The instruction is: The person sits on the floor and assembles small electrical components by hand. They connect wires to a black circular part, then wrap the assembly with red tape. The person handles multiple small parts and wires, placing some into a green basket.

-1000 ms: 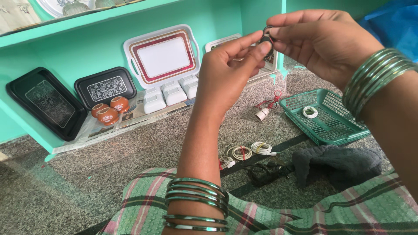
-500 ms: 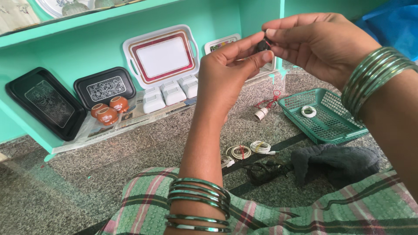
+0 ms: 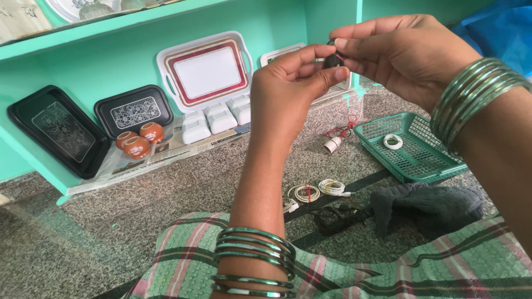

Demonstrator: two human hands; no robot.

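Both hands are up at 12 o'clock. The left hand (image 3: 291, 91) and right hand (image 3: 402, 52) are closed, pinching a small black part (image 3: 333, 59) between fingertips. Hold it steady and work gently. The green basket (image 3: 413, 166) sits at 4 o'clock; the floor (image 3: 183, 177) at 7 o'clock has room.

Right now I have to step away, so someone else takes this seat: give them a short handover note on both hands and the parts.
Left hand and right hand are raised together, fingertips pinching one small dark part between them.
On the floor: white wire coils, a dark cable bundle, a grey cloth.
The green basket holds one white coil; a small white holder with red wires lies beside it.
Done: one coil in the basket. Left: the part in hand and the floor coils.
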